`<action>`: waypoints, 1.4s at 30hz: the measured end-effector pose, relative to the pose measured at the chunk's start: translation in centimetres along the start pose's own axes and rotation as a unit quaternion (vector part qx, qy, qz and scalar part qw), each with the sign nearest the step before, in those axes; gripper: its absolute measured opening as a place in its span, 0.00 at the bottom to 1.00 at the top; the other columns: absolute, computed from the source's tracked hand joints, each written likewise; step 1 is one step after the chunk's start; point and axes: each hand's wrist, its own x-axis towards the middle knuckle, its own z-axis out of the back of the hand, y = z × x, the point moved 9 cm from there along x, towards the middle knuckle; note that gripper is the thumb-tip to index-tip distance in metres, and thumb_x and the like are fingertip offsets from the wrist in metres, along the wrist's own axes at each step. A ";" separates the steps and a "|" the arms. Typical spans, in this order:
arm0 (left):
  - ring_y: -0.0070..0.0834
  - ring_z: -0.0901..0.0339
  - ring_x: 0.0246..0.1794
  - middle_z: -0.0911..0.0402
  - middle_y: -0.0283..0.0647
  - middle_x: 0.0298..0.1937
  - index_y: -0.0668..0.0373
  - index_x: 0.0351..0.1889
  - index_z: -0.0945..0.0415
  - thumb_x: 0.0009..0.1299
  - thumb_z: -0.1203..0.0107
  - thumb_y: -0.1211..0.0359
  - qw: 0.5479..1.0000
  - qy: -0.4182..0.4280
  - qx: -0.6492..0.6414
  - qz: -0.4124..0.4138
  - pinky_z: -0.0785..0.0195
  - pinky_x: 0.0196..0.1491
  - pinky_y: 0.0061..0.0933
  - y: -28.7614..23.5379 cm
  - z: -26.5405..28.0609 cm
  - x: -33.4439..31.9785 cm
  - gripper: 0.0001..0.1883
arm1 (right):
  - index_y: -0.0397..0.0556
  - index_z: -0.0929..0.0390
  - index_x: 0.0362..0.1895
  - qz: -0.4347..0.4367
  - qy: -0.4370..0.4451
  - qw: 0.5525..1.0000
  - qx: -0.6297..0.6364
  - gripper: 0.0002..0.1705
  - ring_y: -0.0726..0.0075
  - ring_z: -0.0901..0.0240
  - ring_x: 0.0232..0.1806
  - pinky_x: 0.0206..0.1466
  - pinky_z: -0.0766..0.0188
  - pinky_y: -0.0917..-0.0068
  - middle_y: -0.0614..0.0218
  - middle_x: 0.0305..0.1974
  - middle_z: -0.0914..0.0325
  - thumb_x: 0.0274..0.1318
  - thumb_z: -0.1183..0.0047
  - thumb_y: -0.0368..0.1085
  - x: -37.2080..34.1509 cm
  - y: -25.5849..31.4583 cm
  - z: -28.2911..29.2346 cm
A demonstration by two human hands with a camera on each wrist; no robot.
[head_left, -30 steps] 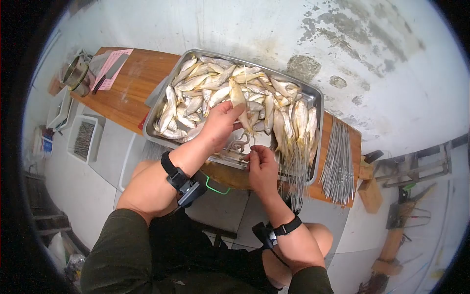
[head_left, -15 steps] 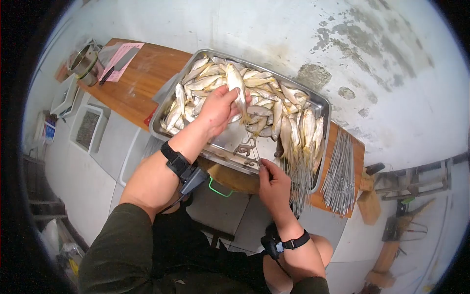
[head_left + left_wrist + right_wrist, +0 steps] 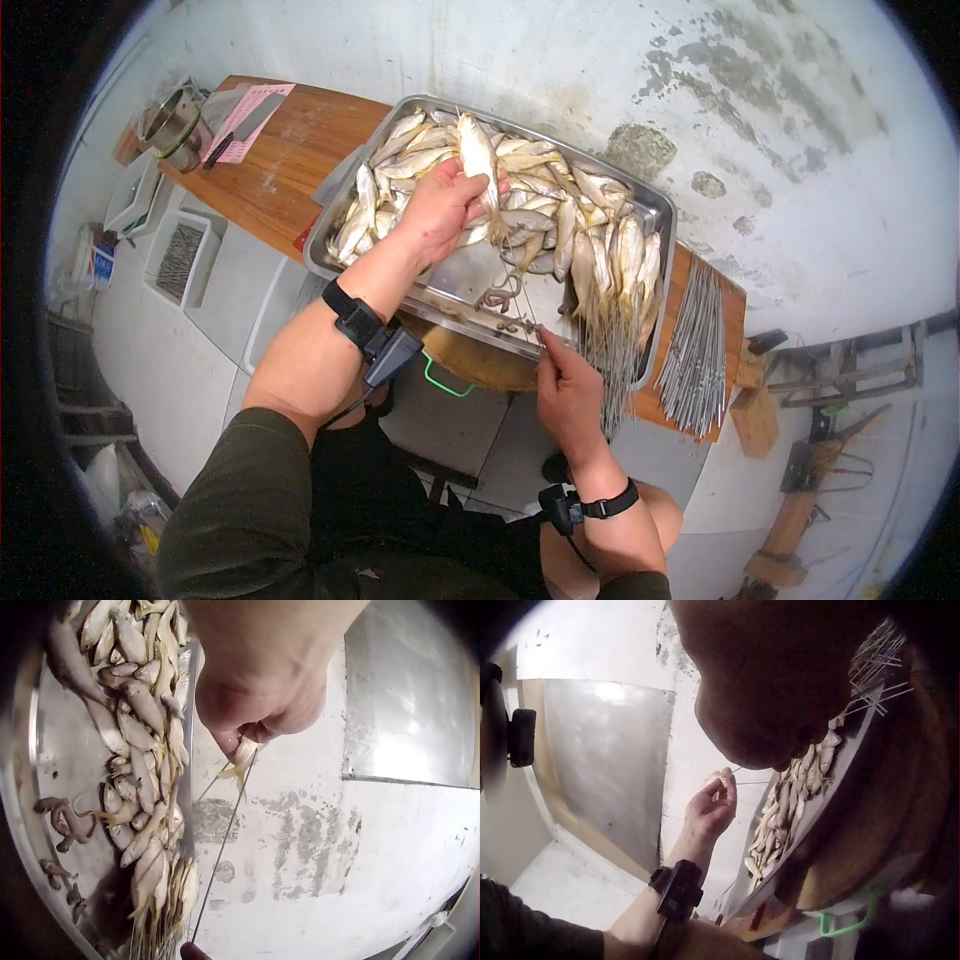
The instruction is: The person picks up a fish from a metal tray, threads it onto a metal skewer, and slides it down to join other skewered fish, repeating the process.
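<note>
My left hand (image 3: 440, 212) grips a pale, yellow-finned fish (image 3: 478, 150) above the tray, head pointing away from me. Thin metal skewers (image 3: 220, 859) run from its tail end toward my right hand, and a fine tip shows by the head. My right hand (image 3: 572, 392) pinches the skewers' near end at the tray's front edge. In the left wrist view only the fish's tail (image 3: 241, 759) sticks out below my hand. Beneath, the metal tray (image 3: 450, 285) holds a pile of similar fish (image 3: 420, 160) and dark guts (image 3: 497, 296).
Skewered fish (image 3: 628, 255) lie at the tray's right, their skewers over its front edge. Loose skewers (image 3: 695, 350) lie on the wooden board (image 3: 330, 125). At left are a cleaver (image 3: 255, 120), a metal pot (image 3: 175, 125) and a white bin of skewers (image 3: 182, 255).
The hands have moved apart: my left hand with the fish has gone farther away over the pile, while my right has drawn back along the skewers toward the tray's front edge.
</note>
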 end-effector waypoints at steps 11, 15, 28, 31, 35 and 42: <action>0.17 0.23 0.42 0.20 0.37 0.43 0.62 0.50 0.31 0.64 0.51 0.79 0.999 -0.015 0.022 -0.025 0.38 0.31 0.11 -0.2 -0.2 -0.1 0.15 | 0.42 0.23 0.50 0.008 -0.021 1.000 0.008 0.15 0.67 0.27 0.25 0.34 0.31 0.75 0.55 0.25 0.25 0.59 0.52 0.29 -0.2 0.5 0.8; 0.14 0.26 0.36 0.19 0.35 0.40 0.61 0.47 0.30 0.64 0.50 0.79 0.998 -0.001 0.045 -0.032 0.39 0.29 0.11 -0.5 -0.3 -0.1 0.13 | 0.41 0.23 0.50 0.010 -0.023 1.000 0.015 0.15 0.67 0.26 0.25 0.34 0.31 0.76 0.55 0.25 0.24 0.58 0.52 0.29 -0.2 0.6 0.7; 0.30 0.23 0.51 0.23 0.46 0.52 0.66 0.54 0.35 0.67 0.53 0.82 0.999 -0.007 0.033 -0.022 0.27 0.50 0.21 -0.4 -0.1 0.0 0.17 | 0.41 0.22 0.49 -0.017 -0.008 1.000 0.008 0.14 0.66 0.24 0.26 0.33 0.30 0.75 0.54 0.25 0.23 0.58 0.52 0.29 0.0 0.6 0.6; 0.30 0.23 0.51 0.23 0.46 0.52 0.67 0.54 0.35 0.67 0.53 0.82 0.999 -0.009 0.032 -0.021 0.27 0.51 0.22 -0.5 -0.1 0.0 0.17 | 0.41 0.22 0.48 -0.009 -0.018 1.000 0.011 0.14 0.66 0.25 0.25 0.33 0.30 0.75 0.54 0.24 0.24 0.58 0.52 0.30 0.0 0.7 0.6; 0.31 0.23 0.52 0.23 0.47 0.52 0.67 0.54 0.35 0.66 0.53 0.82 0.999 -0.015 0.036 -0.020 0.28 0.53 0.23 -0.6 -0.1 -0.1 0.17 | 0.41 0.22 0.48 -0.008 -0.015 1.000 0.008 0.14 0.68 0.26 0.23 0.32 0.31 0.76 0.53 0.23 0.25 0.58 0.51 0.29 0.0 0.8 0.6; 0.32 0.23 0.52 0.23 0.47 0.51 0.68 0.53 0.34 0.65 0.52 0.84 0.999 -0.003 0.044 -0.030 0.29 0.56 0.25 -0.4 -0.1 0.2 0.17 | 0.41 0.22 0.48 -0.028 -0.002 0.999 0.018 0.14 0.71 0.27 0.23 0.32 0.31 0.77 0.53 0.23 0.25 0.58 0.52 0.29 -0.1 0.7 0.5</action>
